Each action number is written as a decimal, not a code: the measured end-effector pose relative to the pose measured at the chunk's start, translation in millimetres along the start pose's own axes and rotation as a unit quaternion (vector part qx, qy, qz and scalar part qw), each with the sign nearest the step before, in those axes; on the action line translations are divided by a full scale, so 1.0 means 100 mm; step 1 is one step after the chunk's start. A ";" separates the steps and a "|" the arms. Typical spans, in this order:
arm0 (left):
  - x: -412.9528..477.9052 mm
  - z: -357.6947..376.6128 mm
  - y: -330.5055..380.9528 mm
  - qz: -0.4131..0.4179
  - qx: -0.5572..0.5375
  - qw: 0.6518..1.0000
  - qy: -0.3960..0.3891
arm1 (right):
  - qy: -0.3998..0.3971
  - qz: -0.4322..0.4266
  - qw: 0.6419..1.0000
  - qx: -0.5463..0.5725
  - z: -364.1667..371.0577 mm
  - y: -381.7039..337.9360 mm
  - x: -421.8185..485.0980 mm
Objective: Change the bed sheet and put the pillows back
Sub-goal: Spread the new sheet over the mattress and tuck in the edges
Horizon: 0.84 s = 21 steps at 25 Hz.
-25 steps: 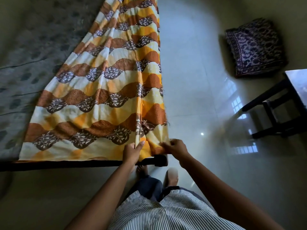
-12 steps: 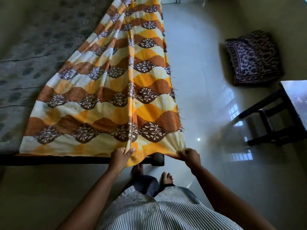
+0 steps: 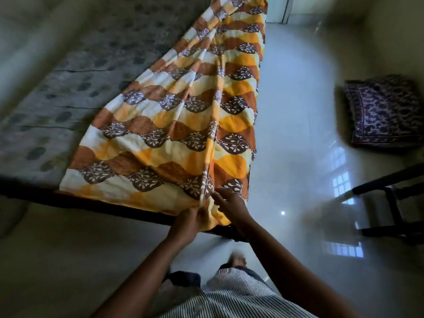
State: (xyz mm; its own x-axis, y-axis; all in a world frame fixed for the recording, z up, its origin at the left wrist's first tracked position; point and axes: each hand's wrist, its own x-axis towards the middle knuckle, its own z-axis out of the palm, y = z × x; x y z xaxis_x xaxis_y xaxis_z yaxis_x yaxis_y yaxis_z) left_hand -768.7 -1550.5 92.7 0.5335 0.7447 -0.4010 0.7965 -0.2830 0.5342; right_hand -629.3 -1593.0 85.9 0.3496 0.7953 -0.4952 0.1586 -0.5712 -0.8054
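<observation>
The right hand (image 3: 231, 203) has left the sheet (image 3: 174, 134) corner and now rests flat beside the left hand (image 3: 190, 220), which pinches the fold, so spreading remains unfinished.

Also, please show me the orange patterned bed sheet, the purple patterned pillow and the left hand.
Orange patterned bed sheet (image 3: 174, 125): head view, its flat middle.
Purple patterned pillow (image 3: 383, 111): head view, its top face.
Left hand (image 3: 185, 222): head view, its back.
</observation>
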 end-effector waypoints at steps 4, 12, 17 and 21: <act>-0.04 -0.31 -0.28 0.080 0.070 0.993 -0.046 | 0.060 0.008 0.998 0.011 0.44 -0.45 0.30; 0.07 -1.71 -1.88 0.055 -0.029 0.998 0.012 | 0.146 0.044 0.987 0.057 1.63 -1.21 0.53; 0.29 -2.48 -2.45 0.108 0.007 0.994 0.000 | 0.144 0.022 0.986 0.083 2.42 -1.73 0.55; 0.65 -2.99 -2.56 0.205 0.114 0.972 0.019 | 0.119 -0.074 0.987 -0.074 2.76 -2.15 0.67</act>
State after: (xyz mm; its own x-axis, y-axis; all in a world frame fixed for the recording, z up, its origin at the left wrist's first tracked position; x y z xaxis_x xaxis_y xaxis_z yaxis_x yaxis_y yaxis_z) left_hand -1023.2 -1248.7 151.8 0.8124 0.5609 -0.1596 0.5633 -0.6841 0.4632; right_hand -895.1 -1361.0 136.0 0.5166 0.8122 -0.2710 0.3514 -0.4897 -0.7979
